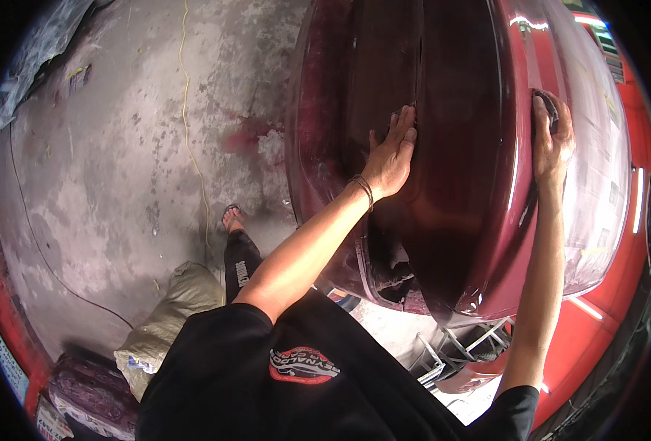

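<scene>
A glossy dark red car body (458, 184) stands in front of me. My left hand (391, 158) lies on its dark panel, fingers stretched out beside a narrow seam, and holds nothing. Farther right, my right hand (553, 147) grips a small dark pad (545, 106) against the car's rounded upper edge. Fingers and thumb are bent around the pad, which hides part of it. Whether it is a sanding block, a sponge or a cloth, I cannot tell. Beyond the right hand, the car surface (597, 147) looks pale and whitish.
Stained concrete floor (120, 162) spreads to the left, with a yellow cord (186, 110) and a dark cable (46, 253) across it. A stuffed sack (171, 316) stands near my leg. Metal stands (465, 342) are below the car's near corner. A red surface (605, 323) lies at right.
</scene>
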`<state>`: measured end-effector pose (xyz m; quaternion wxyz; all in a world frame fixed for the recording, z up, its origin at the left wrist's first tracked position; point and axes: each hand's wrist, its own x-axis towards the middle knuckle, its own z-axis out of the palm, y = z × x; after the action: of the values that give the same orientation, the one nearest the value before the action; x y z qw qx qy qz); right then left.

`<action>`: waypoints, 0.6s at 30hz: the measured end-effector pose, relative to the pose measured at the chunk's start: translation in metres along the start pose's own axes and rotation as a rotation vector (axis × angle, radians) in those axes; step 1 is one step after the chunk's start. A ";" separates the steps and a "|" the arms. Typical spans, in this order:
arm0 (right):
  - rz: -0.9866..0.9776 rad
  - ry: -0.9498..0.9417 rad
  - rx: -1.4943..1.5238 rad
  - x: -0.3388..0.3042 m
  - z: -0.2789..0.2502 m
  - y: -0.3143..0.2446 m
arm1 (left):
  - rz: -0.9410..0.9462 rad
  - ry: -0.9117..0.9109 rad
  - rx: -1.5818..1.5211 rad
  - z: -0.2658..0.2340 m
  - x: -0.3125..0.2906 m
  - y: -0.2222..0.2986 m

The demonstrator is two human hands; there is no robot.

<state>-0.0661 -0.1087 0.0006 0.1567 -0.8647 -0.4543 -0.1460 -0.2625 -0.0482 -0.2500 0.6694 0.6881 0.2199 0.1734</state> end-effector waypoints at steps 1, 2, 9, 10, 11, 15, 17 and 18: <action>-0.003 0.001 0.006 0.000 0.001 -0.002 | -0.007 -0.002 0.029 -0.003 0.009 -0.003; -0.005 0.002 0.012 0.000 0.001 -0.003 | -0.015 -0.006 0.058 -0.007 0.020 -0.006; -0.051 0.002 -0.017 0.005 -0.001 -0.012 | -0.032 0.026 0.015 -0.049 0.093 -0.013; -0.058 0.007 -0.018 0.008 0.000 -0.011 | -0.006 0.021 0.008 -0.037 0.072 -0.009; -0.063 0.007 -0.017 0.009 0.000 -0.011 | 0.017 0.016 0.001 -0.026 0.050 -0.006; -0.023 0.008 -0.021 -0.001 -0.002 0.000 | 0.011 -0.024 0.055 -0.007 0.012 -0.008; -0.009 0.000 0.007 0.001 -0.001 -0.004 | 0.010 0.013 0.091 -0.022 0.051 -0.025; -0.019 0.003 0.020 0.003 0.000 -0.009 | -0.043 0.051 0.076 -0.035 0.078 -0.038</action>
<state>-0.0722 -0.1014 0.0034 0.1647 -0.8585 -0.4638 -0.1439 -0.2180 0.0238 -0.2905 0.6405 0.7035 0.2580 0.1680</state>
